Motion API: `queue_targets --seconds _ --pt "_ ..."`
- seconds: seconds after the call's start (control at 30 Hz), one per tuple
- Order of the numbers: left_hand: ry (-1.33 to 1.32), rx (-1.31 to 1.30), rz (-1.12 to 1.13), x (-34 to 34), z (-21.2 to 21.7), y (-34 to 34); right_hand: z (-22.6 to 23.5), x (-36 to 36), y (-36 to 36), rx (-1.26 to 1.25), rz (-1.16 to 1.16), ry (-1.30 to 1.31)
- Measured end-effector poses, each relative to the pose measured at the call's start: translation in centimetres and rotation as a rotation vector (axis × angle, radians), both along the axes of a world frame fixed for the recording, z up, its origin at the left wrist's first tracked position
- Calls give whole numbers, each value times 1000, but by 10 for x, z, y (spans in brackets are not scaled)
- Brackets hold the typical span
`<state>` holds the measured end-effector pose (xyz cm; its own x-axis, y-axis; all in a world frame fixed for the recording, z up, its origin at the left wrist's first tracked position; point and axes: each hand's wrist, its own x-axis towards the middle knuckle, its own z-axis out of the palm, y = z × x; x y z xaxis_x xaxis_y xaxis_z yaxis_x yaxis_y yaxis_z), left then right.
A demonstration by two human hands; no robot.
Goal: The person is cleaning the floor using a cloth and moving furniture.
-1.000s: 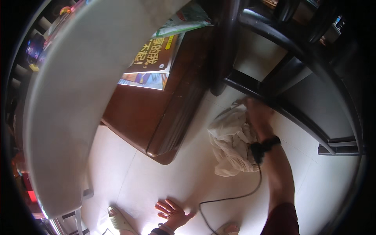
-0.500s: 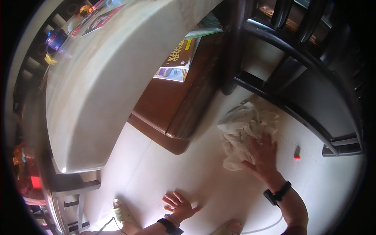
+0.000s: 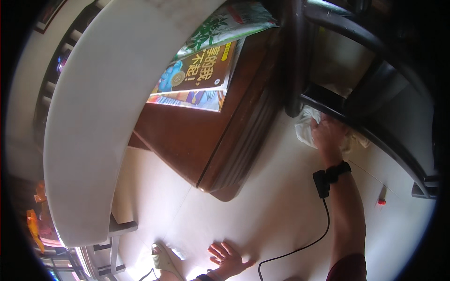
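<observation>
My right hand (image 3: 330,133) reaches far forward to the floor, beside and partly behind the lower rail of a dark chair. Its fingers are bent onto a crumpled whitish cloth (image 3: 304,130), bunched beneath the palm; part of the cloth is hidden by the hand and the rail. A black band with a small box and a cable circles that wrist. Low in the view, my left hand (image 3: 228,260) hovers with its fingers spread and nothing in it. Pale floor tiles (image 3: 276,206) lie between the two hands.
The dark chair (image 3: 356,117) curves along the right. A brown wooden base (image 3: 187,145) carries books (image 3: 206,70) and a green-white packet (image 3: 225,28). A pale stone tabletop (image 3: 89,117) overhangs at left. A small red object (image 3: 382,202) lies on the floor; a sandal (image 3: 164,262) shows below.
My right hand has pushed forward with the cloth, from mid-floor to beside the chair's lower rail, and its fingers have closed in. The left hand stays spread. The view has shifted.
</observation>
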<state>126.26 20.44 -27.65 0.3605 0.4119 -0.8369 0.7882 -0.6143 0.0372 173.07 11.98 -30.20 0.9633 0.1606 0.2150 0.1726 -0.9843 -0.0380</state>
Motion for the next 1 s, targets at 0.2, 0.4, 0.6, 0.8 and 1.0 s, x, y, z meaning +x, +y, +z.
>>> queue_targets --seconds 0.2,0.4,0.6,0.8,1.0 --pt "-6 -88 -30 8 -1 7 -1 29 -13 115 27 242" --pt "-28 -61 -47 14 6 7 -45 10 -194 130 -138 -227" --pt "6 -79 11 3 17 20 137 -186 -90 992 816 1020" --pt "25 -83 -49 24 33 9 228 -311 15 1008 1142 1549" --pt "-108 77 -25 -4 -14 4 158 -273 -285 2083 172 1338"
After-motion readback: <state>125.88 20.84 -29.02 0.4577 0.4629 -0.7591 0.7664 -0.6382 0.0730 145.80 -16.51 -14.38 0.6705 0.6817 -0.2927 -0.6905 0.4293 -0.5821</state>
